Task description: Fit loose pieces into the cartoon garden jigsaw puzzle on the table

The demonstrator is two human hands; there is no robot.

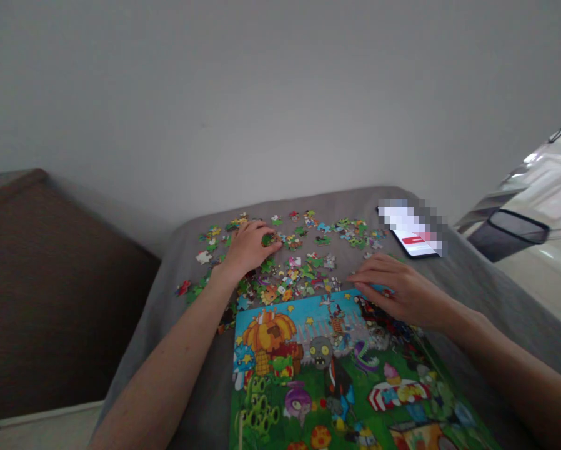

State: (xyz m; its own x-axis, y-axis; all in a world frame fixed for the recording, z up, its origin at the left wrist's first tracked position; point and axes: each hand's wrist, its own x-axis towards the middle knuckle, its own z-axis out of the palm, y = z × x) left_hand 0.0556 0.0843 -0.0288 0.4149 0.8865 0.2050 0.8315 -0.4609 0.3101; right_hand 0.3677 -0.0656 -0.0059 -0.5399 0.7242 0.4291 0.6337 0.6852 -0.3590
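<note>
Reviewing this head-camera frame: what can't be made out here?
- Black smartphone, head view: its screen is pixelated, nothing readable.
- Left hand: fingertips buried among the loose multicoloured jigsaw pieces; whether it grips one cannot be told.
- Right hand: palm down, covers the far right corner of the colourful cartoon puzzle picture.
- That picture's near edge is cut off by the frame bottom.

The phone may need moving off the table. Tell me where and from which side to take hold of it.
Grip the phone by its two long edges, coming from above on its near end. It lies flat, screen up, just beyond the right hand, with bare grey cloth on that side.
</note>
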